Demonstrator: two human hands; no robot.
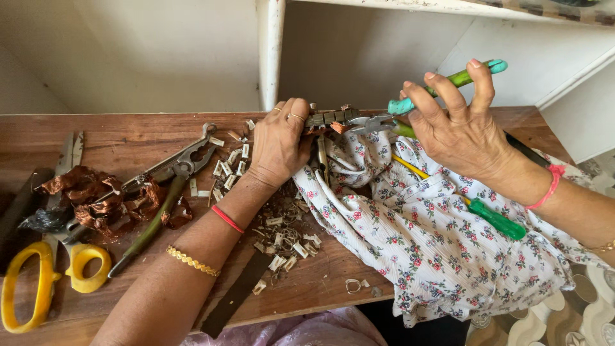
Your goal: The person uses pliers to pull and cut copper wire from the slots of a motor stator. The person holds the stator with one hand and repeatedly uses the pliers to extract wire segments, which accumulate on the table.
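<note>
My left hand (279,142) grips a small dark metal part (330,118) with copper wire on it, held above the wooden board (128,144). My right hand (456,125) holds pliers with green handles (448,82); their jaws (367,123) bite the end of that part. Below both hands lies a white floral cloth (423,237), and a screwdriver with a green handle (494,219) rests on it.
Large pincers (174,168) lie left of my left hand beside a heap of copper wire scraps (102,198). Yellow-handled scissors (45,282) lie at the left edge. Small white scraps (285,247) litter the board. A white shelf post (270,51) stands behind.
</note>
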